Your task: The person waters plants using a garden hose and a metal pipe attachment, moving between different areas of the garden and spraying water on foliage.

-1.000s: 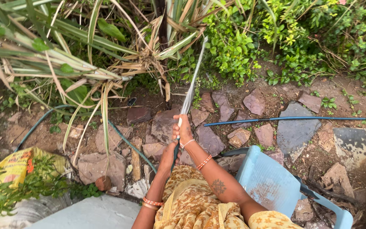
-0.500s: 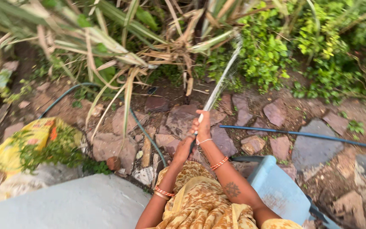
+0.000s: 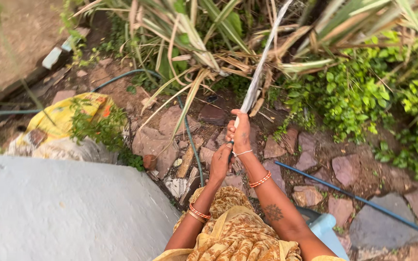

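My right hand grips the end of a dark hose, thumb over its mouth. A white jet of water shoots up and away from it into the long strap-leaved plant. My left hand holds the same hose just below the right hand. Both wrists carry orange bangles. A yellow patterned cloth covers my front at the bottom of the view.
A grey concrete slab fills the lower left. A yellow sack with green cuttings lies beyond it. Flat stones pave the soil. A green hose and a blue pipe cross the ground. A light blue plastic chair stands lower right; green shrubs grow on the right.
The view has swung left and down: the concrete slab now fills more of the frame and the chair has slid almost out. Both hands keep hold of the hose; the jet still sprays.
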